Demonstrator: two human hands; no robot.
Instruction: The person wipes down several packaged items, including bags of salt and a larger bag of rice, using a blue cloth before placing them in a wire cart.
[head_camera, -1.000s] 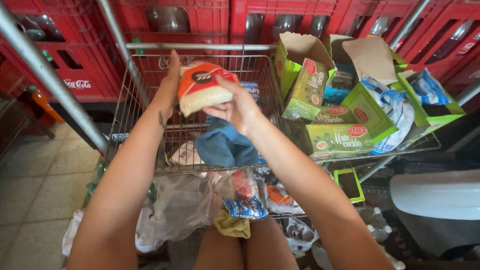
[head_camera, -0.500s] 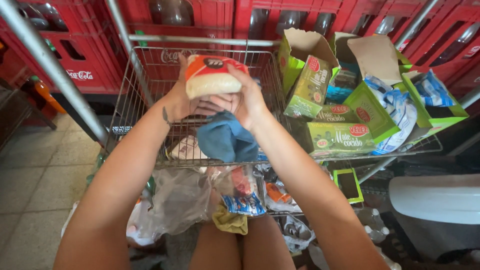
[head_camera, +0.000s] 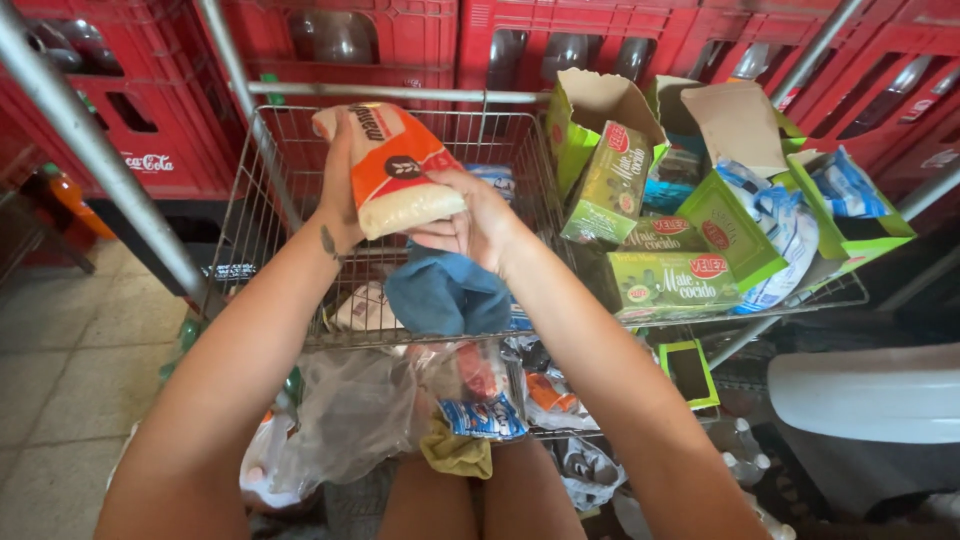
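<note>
- Held up over the wire basket (head_camera: 262, 215): a soft orange-and-white bag of pale grain (head_camera: 392, 168), tilted, its top corner up and away, its full end down toward the wrists.
- Left hand (head_camera: 340, 190) closed on the bag's left edge, fingers behind it, only the back of the hand and the wrist showing.
- Right hand (head_camera: 478, 222) closed under the bag's lower right corner, fingers curled against its underside, touching the pale bulge of grain.
- Both hands thus gripping the one bag, no gap between palms and plastic on the visible sides.
- Directly below the grip, inside the basket: a crumpled blue cloth (head_camera: 447, 295), just beneath the right hand, with white packets beside it.
- To the right of the grip, close by: torn-open green cardboard boxes (head_camera: 660, 215) with blue-and-white packets (head_camera: 785, 235) spilling among them.
- Beyond the grip, past the basket's far rim: stacked red bottle crates (head_camera: 400, 40).
- Nearer than the grip, under the forearms: clear plastic bags (head_camera: 350, 415) and mixed wrappers hanging below the basket.
</note>
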